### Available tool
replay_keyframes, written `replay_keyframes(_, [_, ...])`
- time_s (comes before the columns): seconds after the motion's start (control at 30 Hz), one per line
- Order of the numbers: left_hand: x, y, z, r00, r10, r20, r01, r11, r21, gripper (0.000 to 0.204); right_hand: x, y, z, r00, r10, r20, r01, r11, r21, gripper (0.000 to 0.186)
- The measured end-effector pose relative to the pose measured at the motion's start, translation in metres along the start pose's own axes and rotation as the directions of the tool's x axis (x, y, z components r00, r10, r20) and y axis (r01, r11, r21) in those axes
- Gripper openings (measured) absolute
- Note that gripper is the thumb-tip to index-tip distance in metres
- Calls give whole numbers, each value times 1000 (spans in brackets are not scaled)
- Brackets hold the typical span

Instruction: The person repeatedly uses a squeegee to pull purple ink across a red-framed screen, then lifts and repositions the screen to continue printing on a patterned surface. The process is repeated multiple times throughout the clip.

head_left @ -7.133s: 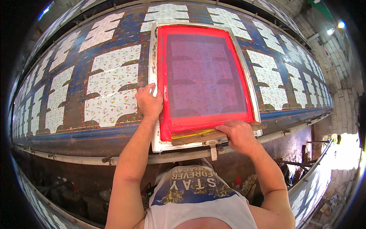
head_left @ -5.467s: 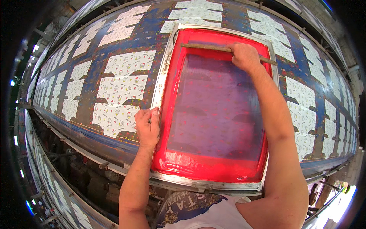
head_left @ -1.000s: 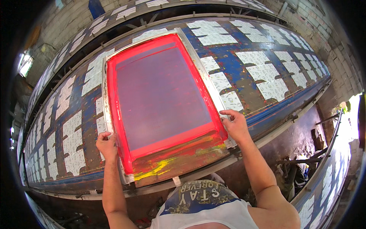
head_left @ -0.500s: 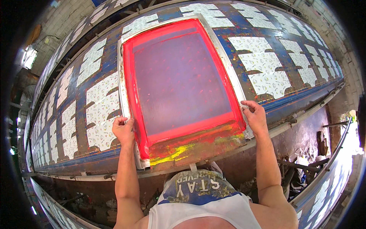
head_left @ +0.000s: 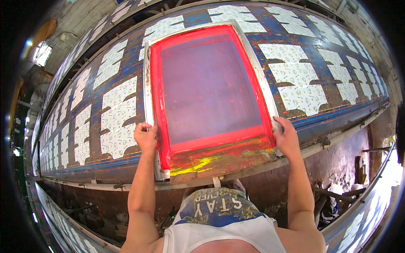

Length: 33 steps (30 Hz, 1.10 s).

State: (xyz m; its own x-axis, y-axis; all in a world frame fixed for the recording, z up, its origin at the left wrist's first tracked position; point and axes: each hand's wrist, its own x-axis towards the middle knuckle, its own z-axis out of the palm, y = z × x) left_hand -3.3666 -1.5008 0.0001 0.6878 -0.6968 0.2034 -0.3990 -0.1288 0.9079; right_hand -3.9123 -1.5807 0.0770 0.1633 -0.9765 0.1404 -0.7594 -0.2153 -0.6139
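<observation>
A printing screen (head_left: 207,90) with purple mesh, red ink borders and a pale metal frame lies on the long, paint-stained table (head_left: 120,163). My left hand (head_left: 146,133) grips the frame’s left side near its lower corner, fingers curled. On the opposite side, my right hand (head_left: 283,134) holds the frame with bent fingers. A board (head_left: 217,156) smeared with red and yellow ink spans the screen’s near end. Rows of white, small-patterned cut pieces (head_left: 297,95) lie flat on either side of the screen, partly covered by it.
A rail (head_left: 105,184) with small fittings runs along the table’s near edge. Other panel-covered tables (head_left: 344,234) stand behind me and beyond this one. Block walls (head_left: 71,31) and a bright window (head_left: 42,54) are at upper left; dark bars (head_left: 337,194) project at lower right.
Earlier my right hand held a long strip near the screen’s far end; now both hands grip the frame. Over the last second, screen and hands shifted rightward in view, as did the surroundings partly.
</observation>
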Motion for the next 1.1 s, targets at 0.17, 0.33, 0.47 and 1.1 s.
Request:
replay_keyframes(0.17, [0, -13, 3, 998, 54, 19, -56, 988, 146, 24, -43, -71, -5, 839, -454, 301, 471, 882, 16, 56])
replay_keyframes(0.33, [9, -11, -3, 993, 69, 94, -91, 963, 253, 35, -67, -125, 18, 693, -533, 485, 616, 788, -14, 54])
replay_keyframes(0.47, [35, -3, -8, 980, -38, 197, -15, 965, 261, 51, -61, -148, 23, 732, -525, 433, 632, 762, -145, 51])
replay_keyframes(1.1, [45, -18, 14, 915, 364, 173, -403, 819, 408, 46, -63, -202, 54, 780, -392, 488, 566, 773, -285, 56])
